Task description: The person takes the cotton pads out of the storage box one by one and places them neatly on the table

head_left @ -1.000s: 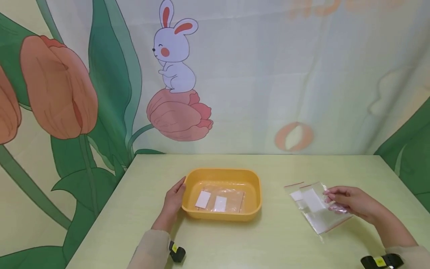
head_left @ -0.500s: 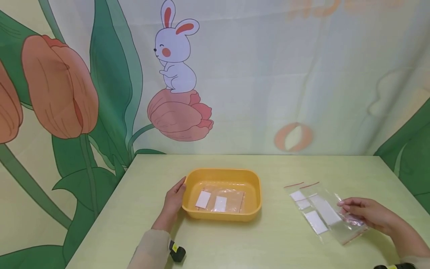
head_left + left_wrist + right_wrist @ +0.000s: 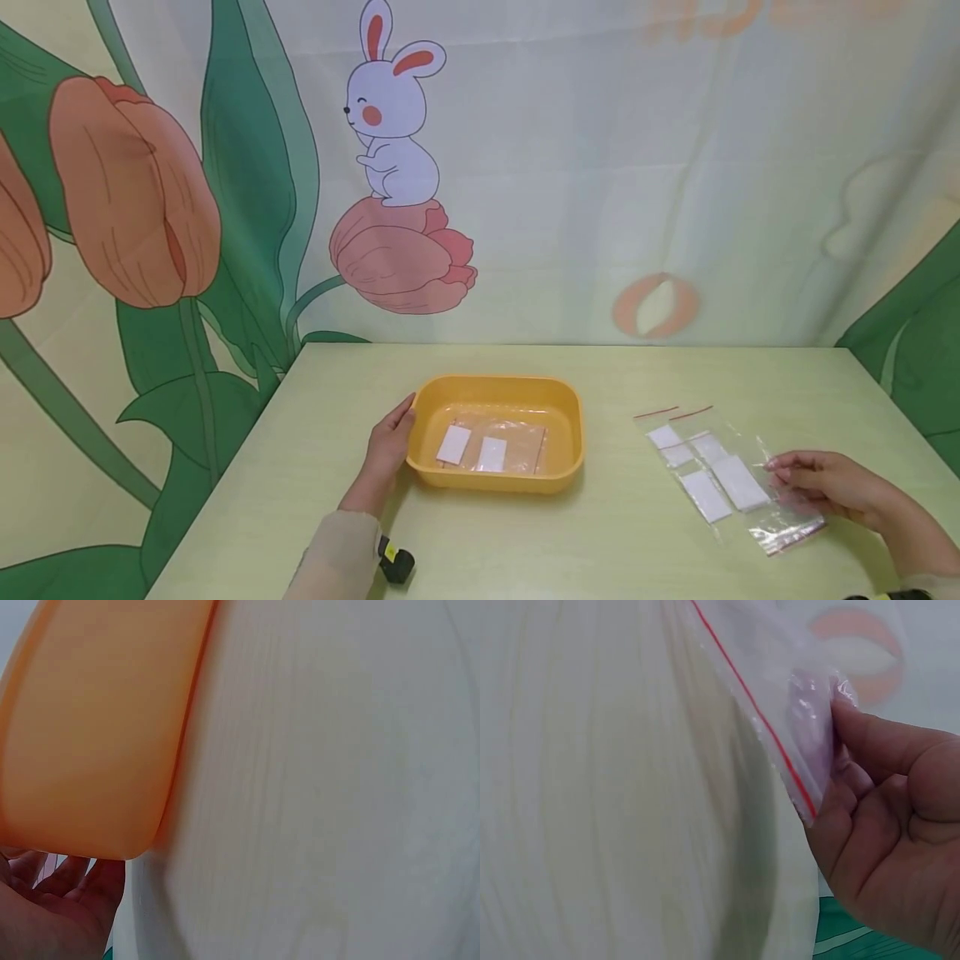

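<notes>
My left hand [image 3: 390, 437] holds the left end of a yellow plastic tray [image 3: 495, 483], its fingers against the end wall in the left wrist view. Inside the tray lie clear zip bags [image 3: 517, 437] with white labels. At the right, my right hand [image 3: 836, 487] pinches the edge of another clear zip bag [image 3: 787, 533]; its red seal line shows close up in the right wrist view. That bag slants over the table, its white label visible through the film. Under and left of it lie more clear bags [image 3: 705, 496] with white labels and red strips.
The pale table [image 3: 600, 542] runs back to a printed cloth backdrop [image 3: 555, 167] with tulips and a rabbit. A black wrist camera [image 3: 396, 565] sits on the left sleeve [image 3: 337, 550].
My right hand has moved right and toward me with the pinched bag, uncovering more of the labelled bags below. My left hand and the tray stay in place.
</notes>
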Action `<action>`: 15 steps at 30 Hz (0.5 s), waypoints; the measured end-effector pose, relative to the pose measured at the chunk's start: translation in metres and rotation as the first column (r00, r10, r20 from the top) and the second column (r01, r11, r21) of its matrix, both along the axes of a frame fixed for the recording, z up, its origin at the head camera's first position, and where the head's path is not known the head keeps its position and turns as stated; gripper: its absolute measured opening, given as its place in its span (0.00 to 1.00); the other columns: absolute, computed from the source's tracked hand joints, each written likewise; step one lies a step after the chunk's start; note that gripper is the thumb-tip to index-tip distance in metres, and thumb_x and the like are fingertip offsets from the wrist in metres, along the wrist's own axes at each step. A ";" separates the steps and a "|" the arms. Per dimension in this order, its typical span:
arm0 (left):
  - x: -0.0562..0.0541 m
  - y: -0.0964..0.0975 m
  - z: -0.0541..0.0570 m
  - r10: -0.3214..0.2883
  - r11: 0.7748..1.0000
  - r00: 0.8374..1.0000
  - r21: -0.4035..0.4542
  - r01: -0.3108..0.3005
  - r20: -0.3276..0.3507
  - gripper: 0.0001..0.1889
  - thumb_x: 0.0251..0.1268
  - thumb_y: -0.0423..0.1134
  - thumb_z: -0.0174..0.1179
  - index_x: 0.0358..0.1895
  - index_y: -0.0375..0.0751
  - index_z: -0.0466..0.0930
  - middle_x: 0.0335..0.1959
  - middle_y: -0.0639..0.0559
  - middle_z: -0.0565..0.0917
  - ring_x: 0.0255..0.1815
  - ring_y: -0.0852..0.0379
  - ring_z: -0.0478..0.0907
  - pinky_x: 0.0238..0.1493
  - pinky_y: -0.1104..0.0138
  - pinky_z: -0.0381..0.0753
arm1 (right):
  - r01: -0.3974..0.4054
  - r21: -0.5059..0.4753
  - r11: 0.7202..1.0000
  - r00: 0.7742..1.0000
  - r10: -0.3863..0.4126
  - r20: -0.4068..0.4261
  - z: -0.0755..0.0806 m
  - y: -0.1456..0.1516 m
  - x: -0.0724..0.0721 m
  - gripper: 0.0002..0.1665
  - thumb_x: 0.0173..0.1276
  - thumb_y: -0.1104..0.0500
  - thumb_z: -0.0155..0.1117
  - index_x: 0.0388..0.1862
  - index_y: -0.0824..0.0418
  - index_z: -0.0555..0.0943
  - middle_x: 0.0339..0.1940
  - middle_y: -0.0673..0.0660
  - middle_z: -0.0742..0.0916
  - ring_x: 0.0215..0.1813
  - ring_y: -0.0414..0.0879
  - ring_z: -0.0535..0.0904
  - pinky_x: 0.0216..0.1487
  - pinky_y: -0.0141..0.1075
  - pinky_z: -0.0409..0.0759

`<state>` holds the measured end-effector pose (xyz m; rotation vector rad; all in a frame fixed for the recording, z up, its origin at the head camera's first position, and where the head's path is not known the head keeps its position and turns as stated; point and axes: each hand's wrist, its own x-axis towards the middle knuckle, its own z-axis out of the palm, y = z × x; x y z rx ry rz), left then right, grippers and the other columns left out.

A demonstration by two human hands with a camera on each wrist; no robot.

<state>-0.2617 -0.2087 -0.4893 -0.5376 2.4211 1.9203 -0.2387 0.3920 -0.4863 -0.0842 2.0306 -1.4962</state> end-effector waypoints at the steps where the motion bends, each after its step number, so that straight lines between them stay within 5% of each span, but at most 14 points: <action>1: 0.000 0.000 0.000 -0.002 1.000 1.000 0.000 0.002 -0.006 0.25 0.85 0.43 0.43 0.79 0.44 0.62 0.82 0.41 0.60 0.84 0.39 0.56 0.83 0.49 0.62 | 0.002 0.019 1.000 1.000 -0.002 -0.001 0.001 0.000 0.000 0.12 0.81 0.59 0.53 0.49 0.48 0.85 0.39 0.40 0.88 0.40 0.33 0.85 0.43 0.29 0.88; 10: 0.000 -0.002 -0.002 -0.014 1.000 1.000 -0.004 0.014 -0.018 0.25 0.85 0.43 0.43 0.79 0.43 0.62 0.83 0.41 0.60 0.84 0.39 0.55 0.83 0.49 0.62 | 0.010 0.153 0.988 0.999 -0.002 -0.050 0.003 -0.008 0.000 0.19 0.80 0.59 0.56 0.57 0.74 0.78 0.39 0.43 0.87 0.39 0.34 0.83 0.42 0.31 0.89; 15: 0.000 -0.002 -0.002 -0.011 1.000 1.000 -0.014 0.011 -0.011 0.25 0.86 0.43 0.43 0.79 0.44 0.62 0.83 0.41 0.59 0.84 0.38 0.55 0.83 0.49 0.62 | 0.033 0.279 0.960 0.993 0.000 -0.116 0.003 -0.016 0.001 0.23 0.80 0.62 0.55 0.61 0.82 0.71 0.37 0.44 0.85 0.37 0.35 0.79 0.38 0.30 0.85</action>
